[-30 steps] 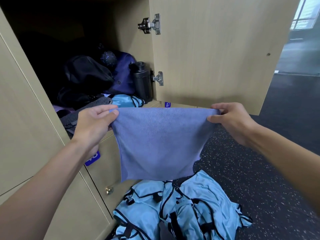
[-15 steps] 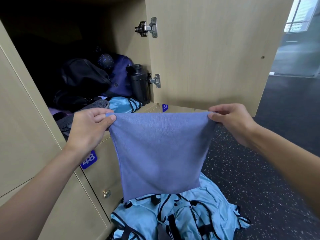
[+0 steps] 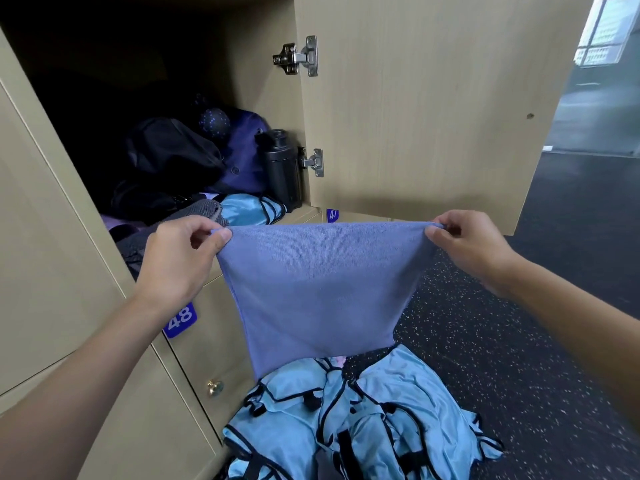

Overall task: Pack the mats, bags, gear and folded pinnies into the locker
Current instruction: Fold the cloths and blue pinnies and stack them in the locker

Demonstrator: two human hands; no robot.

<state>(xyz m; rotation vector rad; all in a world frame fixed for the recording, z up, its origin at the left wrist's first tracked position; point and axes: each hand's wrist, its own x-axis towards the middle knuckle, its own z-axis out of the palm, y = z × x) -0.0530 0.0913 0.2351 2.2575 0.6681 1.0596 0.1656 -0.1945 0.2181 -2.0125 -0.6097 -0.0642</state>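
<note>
Towel [image 3: 318, 289] hangs before the locker [image 3: 263, 98] (bags [image 3: 173, 157] inside), pinnies [image 3: 363, 417] on the floor [image 3: 519, 358] below.

Dark speckled floor [image 3: 485, 341] runs toward a bright window [image 3: 602, 32], beside a beige door [image 3: 207, 341] numbered 48.

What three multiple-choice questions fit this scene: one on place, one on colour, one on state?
1. Where is the black bottle? A. inside the locker B. on the floor C. in a hand
2. What colour is the cloth that the hands hold? A. red B. purple-blue C. white
3. How is the locker door? A. shut B. open C. missing
Answers: 1 A: it stands beside the lower hinge. 2 B: the left hand and right hand pinch its purple-blue top corners. 3 B: the inside shows.
</note>
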